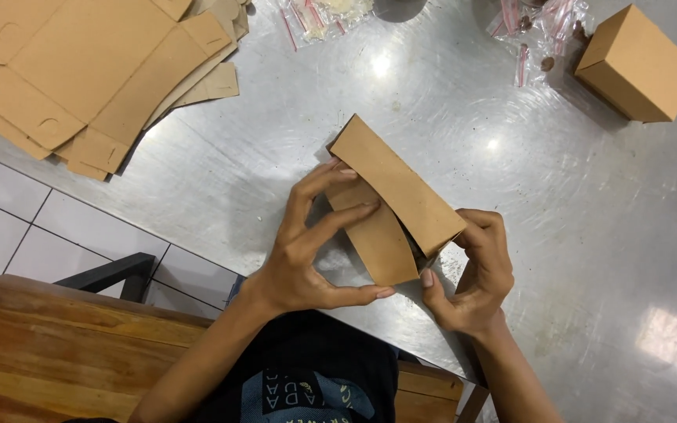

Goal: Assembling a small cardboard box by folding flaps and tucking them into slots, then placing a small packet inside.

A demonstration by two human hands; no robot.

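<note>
Carton: brown card carton, half folded, held just above the steel table at frame centre, long axis running from 11 to 5 o'clock.
Left hand: left hand at the carton's 8 o'clock; fingers spread wide, tips pressing the upper panel and inner flap, thumb extended beneath the lower edge.
Right hand: right hand at the carton's 4 o'clock; fingers curled close, pinching the carton's lower corner, thumb against the flap.
Flat blanks: stack of unfolded blanks at 10 o'clock, well apart.
Box: finished box at 2 o'clock, closed, upright.
Bags: clear bags at 1 o'clock, just beside the box.
Bench: wooden bench at 8 o'clock.
</note>
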